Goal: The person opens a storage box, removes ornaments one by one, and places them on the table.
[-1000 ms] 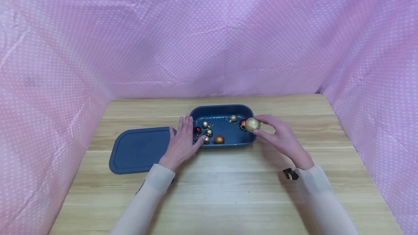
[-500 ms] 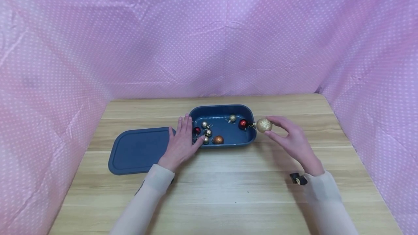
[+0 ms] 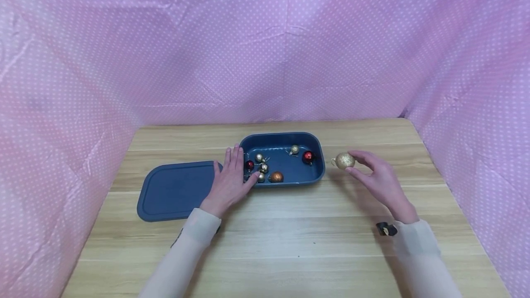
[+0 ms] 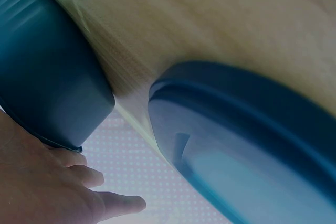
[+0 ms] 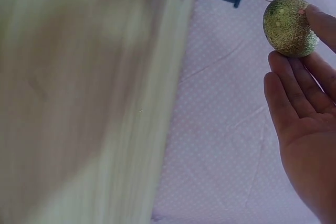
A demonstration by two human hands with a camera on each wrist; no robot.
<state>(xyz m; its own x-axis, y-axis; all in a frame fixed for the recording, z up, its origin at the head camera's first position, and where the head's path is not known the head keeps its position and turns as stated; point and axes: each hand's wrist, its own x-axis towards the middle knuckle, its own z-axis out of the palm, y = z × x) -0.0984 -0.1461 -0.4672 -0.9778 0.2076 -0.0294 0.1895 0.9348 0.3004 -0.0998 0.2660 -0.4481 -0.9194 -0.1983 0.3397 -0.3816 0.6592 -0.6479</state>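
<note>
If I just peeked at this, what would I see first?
Probably the glittery gold ball that the right hand pinches by its fingertips, just right of the blue box. Next, the shiny little red, gold and orange baubles inside that box, with the left hand resting on its left end. All around hangs pink dotted cloth.

A small round bauble [image 3: 344, 160], coated in gold glitter and bearing a thin wire hook loop at its top, sat right of centre in the head view, pinched between fingertips just beyond the right end of the dark blue box [image 3: 290, 179]. In the right-wrist view it appeared at upper right, hook pointing toward the box.
</note>
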